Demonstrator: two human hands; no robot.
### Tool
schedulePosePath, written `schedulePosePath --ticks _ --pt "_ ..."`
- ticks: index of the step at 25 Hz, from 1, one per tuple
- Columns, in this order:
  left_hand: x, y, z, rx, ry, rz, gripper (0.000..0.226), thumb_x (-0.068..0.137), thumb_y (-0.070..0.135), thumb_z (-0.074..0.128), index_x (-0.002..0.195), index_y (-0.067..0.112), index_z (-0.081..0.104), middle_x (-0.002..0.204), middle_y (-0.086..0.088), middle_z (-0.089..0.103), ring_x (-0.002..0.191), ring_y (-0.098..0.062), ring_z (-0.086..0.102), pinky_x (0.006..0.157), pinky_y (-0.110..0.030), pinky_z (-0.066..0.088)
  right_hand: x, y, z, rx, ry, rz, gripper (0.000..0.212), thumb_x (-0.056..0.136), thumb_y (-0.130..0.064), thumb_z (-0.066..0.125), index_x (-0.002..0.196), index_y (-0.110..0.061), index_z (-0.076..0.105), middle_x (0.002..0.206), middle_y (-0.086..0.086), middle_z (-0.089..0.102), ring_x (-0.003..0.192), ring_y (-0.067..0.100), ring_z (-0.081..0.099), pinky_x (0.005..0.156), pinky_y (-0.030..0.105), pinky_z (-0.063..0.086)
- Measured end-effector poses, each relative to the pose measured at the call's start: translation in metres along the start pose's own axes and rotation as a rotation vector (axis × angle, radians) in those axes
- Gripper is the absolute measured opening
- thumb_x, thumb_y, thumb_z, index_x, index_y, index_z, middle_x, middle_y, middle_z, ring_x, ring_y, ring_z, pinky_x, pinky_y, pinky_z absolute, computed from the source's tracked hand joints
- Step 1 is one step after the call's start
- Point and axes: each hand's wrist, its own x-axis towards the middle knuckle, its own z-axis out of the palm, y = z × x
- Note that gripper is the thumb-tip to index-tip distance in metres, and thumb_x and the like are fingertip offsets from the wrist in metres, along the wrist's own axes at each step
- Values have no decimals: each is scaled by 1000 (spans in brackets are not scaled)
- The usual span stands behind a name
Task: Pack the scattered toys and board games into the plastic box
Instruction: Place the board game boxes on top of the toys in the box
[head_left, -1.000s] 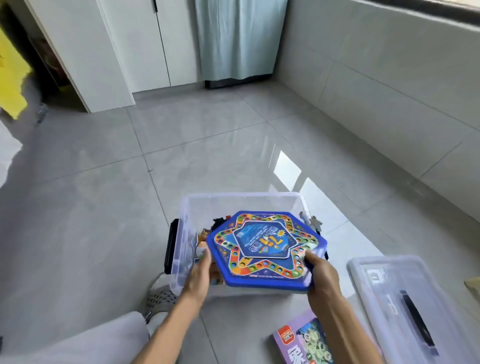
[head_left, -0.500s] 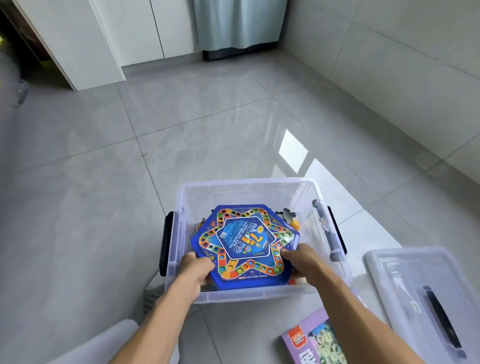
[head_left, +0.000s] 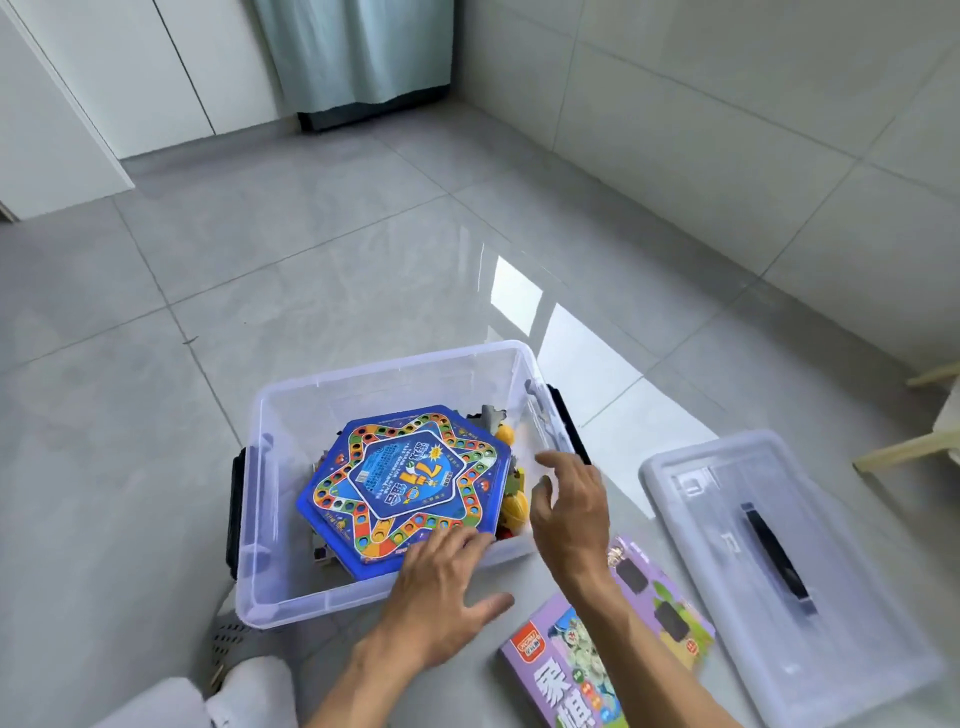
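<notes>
place: home, probably | cues: tiled floor (head_left: 311, 249); white cupboards (head_left: 130, 78); curtain (head_left: 353, 52) (pale blue)

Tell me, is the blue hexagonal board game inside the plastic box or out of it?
Inside. The blue board game lies tilted on toys within the clear plastic box walls.

The clear plastic box (head_left: 415, 374) with black side latches sits open on the floor. Inside, a blue hexagonal board game (head_left: 402, 480) lies face up, tilted atop small toys (head_left: 514, 506). A purple board game box (head_left: 602, 654) lies flat on the floor at four o'clock from it.
</notes>
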Motion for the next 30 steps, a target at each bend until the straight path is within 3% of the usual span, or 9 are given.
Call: schedulePosePath --ticks 4,7,9,11,15,20,25,27,30 --pt "7 6 18 163 176 20 32 91 50 37 103 32 60 91 7 60 82 -19 58 63 -34 49 3 43 -40 33 3 294 32 91 -19 59 123 -16 58 123 2 61 106 24 56 90 36 43" --pt "-6 -6 23 206 284 31 43 97 56 21 101 33 58 87 9 60 76 -18 54 56 -33 46 13 59 -47 299 -42 455 33 96 -18 52 128 -17 56 131 3 60 105 22 60 87 32 45" --pt "-16 -16 20 221 274 54 47 98 57 14 102 36 56 86 13 57 75 -14 49 56 -29 43 30 64 -43 299 -75 387 45 91 -5 46 132 -19 54 136 2 56 115 24 57 97 36 45" --pt "-21 -25 16 248 276 93 47 97 59 14 104 38 55 87 16 53 77 -9 43 58 -26 43 51 68 -36 228 -271 229 58 86 -1 45 139 -25 49 145 -4 48 127 23 48 108 40 39" --pt "-20 -34 16 234 259 117 44 96 61 17 108 40 53 88 17 51 79 -6 38 59 -24 44 69 78 -14 -208 -591 -113 50 93 -28 50 141 -42 42 152 -17 40 128 25 43 98 43 42" --pt "-18 -38 17 230 251 130 39 95 60 27 109 39 55 88 16 52 78 -7 41 61 -23 41 58 77 -2 -108 -261 -175 21 96 -19 51 106 -22 70 100 -2 73 83 26 54 69 36 45" --pt "-18 -34 19 271 277 130 44 97 60 20 108 39 57 87 14 54 76 -10 46 62 -24 39 62 58 -18 375 141 346 21 97 -26 53 93 -16 70 84 0 74 80 22 68 74 43 54" --pt "-16 -32 20 273 277 136 45 97 59 18 107 39 57 87 14 54 76 -11 50 62 -25 41 70 33 -26 467 49 299 21 94 -31 56 95 -18 72 83 0 75 76 17 69 74 45 57" --pt "-13 -32 14 241 292 115 38 95 59 26 109 40 55 87 12 55 77 -14 53 63 -28 44 76 -16 -31 412 -279 213 35 92 -35 63 121 -14 65 99 -7 69 85 13 66 78 29 52"
